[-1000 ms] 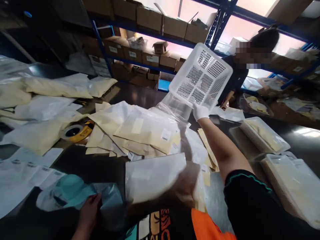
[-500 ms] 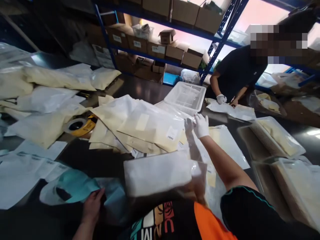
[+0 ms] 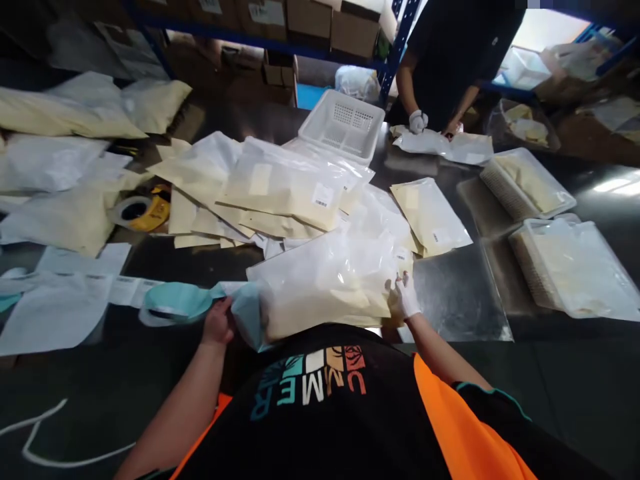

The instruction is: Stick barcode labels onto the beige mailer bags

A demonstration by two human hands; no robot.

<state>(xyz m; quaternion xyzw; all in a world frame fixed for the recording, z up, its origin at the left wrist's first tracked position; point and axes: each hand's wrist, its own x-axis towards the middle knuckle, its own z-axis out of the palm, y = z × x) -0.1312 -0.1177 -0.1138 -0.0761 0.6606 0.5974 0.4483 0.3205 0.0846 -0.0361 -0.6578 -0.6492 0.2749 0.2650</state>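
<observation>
1. Blue metal shelving (image 3: 395, 27) loaded with brown cardboard boxes (image 3: 307, 17) lines the far side of a storeroom, behind a dark, glossy worktable (image 3: 560, 373).
2. Closest to the person, a large clear plastic bag holding cream-coloured material (image 3: 325, 283) lies flat on the worktable, right against the person's body.
3. On the bag's right edge, the right hand (image 3: 404, 298), in a white glove, is closed around the plastic, thumb on top.
4. At the bag's left end, the bare left hand (image 3: 217, 323) pinches a teal plastic wrapper (image 3: 177, 301), which stretches away to the left across the table and touches the clear bag's corner.
5. Beyond the bag, a spread of flat cream packets in clear sleeves with white barcode labels (image 3: 280, 190) overlaps in a loose heap.
6. Further back, a white perforated plastic basket (image 3: 345, 123) sits upright at the far edge of that heap.
7. To the left, a yellow roll of tape (image 3: 143, 212) lies among bulkier cream bags, with white paper sheets (image 3: 55, 303) nearer the person.
8. On the right stand two clear lidded trays of cream material (image 3: 527, 183), one behind the other.
9. Across the table, a co-worker in a dark shirt presses a white-gloved hand (image 3: 417, 121) and a bare hand on a flat white bag (image 3: 445, 145).
</observation>
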